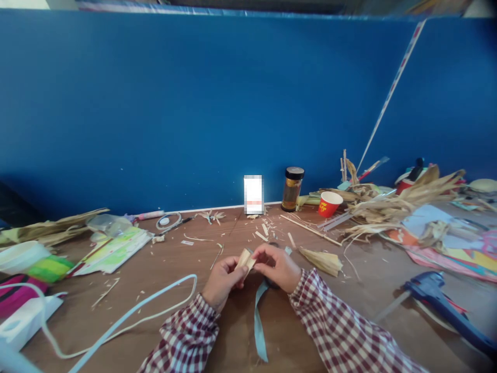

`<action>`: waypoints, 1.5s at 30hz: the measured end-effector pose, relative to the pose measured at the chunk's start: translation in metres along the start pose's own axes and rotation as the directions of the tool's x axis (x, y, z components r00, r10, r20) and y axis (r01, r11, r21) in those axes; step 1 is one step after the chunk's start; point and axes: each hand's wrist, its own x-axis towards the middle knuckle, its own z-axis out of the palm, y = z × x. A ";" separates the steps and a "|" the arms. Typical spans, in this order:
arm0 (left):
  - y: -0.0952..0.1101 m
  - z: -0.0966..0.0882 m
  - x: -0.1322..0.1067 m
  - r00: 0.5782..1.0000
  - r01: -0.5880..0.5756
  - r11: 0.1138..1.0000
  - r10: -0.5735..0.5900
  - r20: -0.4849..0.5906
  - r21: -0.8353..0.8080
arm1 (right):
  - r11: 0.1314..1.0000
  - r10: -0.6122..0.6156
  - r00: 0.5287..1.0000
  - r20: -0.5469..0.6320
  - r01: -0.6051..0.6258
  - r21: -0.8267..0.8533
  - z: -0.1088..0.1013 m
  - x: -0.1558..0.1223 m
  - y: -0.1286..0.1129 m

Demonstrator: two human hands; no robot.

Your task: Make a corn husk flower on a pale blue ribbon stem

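My left hand (224, 281) is closed on a small pale piece of corn husk (245, 259), thumb on top. From the other side my right hand (280, 267) pinches the same piece at its right edge. A light blue ribbon (260, 326) hangs down on the table below my right hand, partly hidden by it. Something dark and rounded lies behind and under the right hand, mostly covered. A loose piece of dry husk (321, 260) rests to the right of that hand.
A blue glue gun (442, 298) lies at the right. Dry husks (407, 207), a red paper cup (330, 204) and a lidded jar (292, 189) stand at the back. White cable (155, 311) loops across the left, near a power strip (31, 318). Scraps litter the table.
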 end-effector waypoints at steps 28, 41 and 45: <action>-0.005 0.005 0.003 0.994 -0.014 0.999 0.010 -0.111 -0.034 | 0.948 0.207 0.974 -0.090 -0.177 0.263 0.006 0.004 0.008; -0.006 0.007 0.004 0.956 0.028 0.987 -0.074 -0.286 -0.160 | 0.857 0.296 0.952 -0.073 -0.231 0.461 0.013 0.005 0.014; -0.003 0.009 0.003 0.953 0.021 0.992 -0.058 -0.298 -0.126 | 0.865 0.285 0.955 -0.088 -0.217 0.452 0.014 0.006 0.013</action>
